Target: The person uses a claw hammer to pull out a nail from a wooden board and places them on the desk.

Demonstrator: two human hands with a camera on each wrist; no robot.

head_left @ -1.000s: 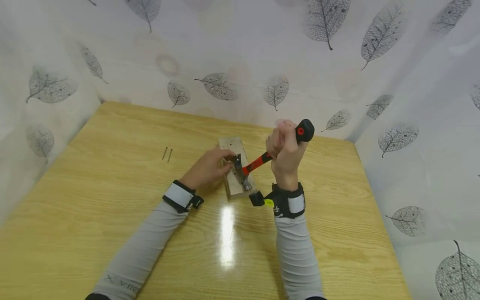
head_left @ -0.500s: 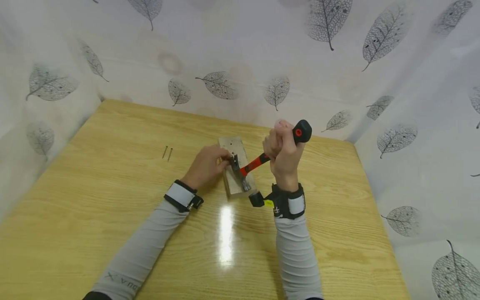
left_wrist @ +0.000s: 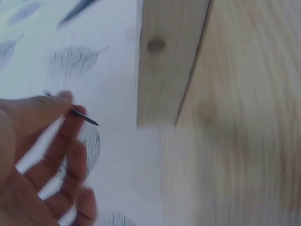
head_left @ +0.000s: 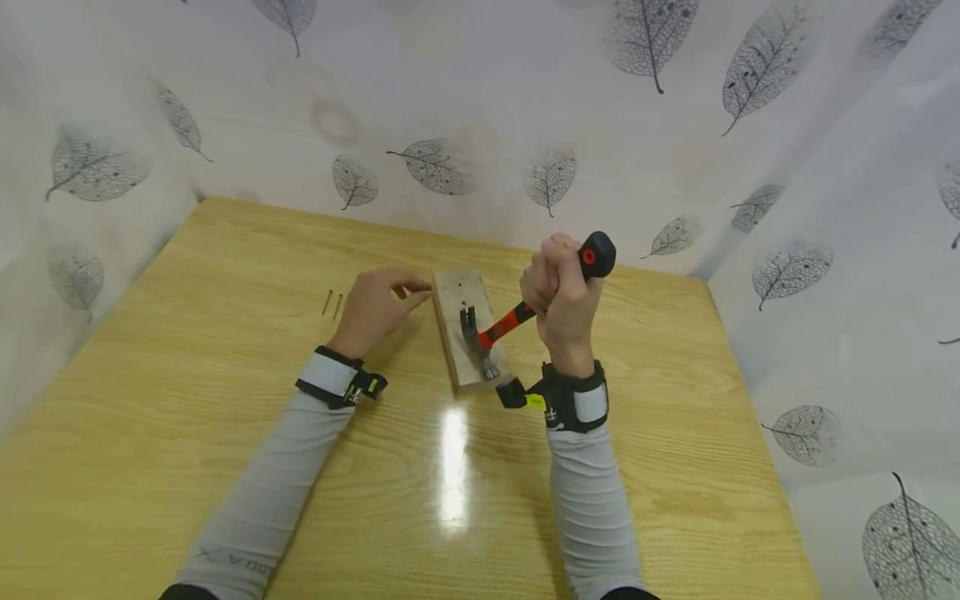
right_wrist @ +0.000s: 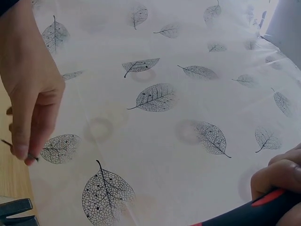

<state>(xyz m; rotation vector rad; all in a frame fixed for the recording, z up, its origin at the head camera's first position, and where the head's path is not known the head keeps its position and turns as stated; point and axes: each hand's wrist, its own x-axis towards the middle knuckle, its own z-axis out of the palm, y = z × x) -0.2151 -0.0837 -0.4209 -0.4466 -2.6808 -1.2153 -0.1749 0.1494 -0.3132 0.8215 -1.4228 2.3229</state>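
My left hand (head_left: 375,308) pinches a dark nail (left_wrist: 84,116) between thumb and index finger, just left of the wooden block (head_left: 450,333) and apart from it. The nail also shows in the right wrist view, crossing the fingertips of the left hand (right_wrist: 33,103). My right hand (head_left: 564,292) grips the black-and-red handle of a claw hammer (head_left: 504,326). The hammer's head lies over the top of the block, claw toward the far end. In the right wrist view the claw's tips appear at the lower left corner, and the right hand (right_wrist: 282,176) wraps the handle at the right.
Two loose nails (head_left: 333,303) lie on the wooden table (head_left: 225,400), left of my left hand. Small dark holes or spots mark the block's far end. A leaf-patterned white sheet (head_left: 480,108) rises behind the table and at both sides.
The left hand has moved off the block to the left, carrying the nail. The hammer has shifted slightly left, with its head still over the block.
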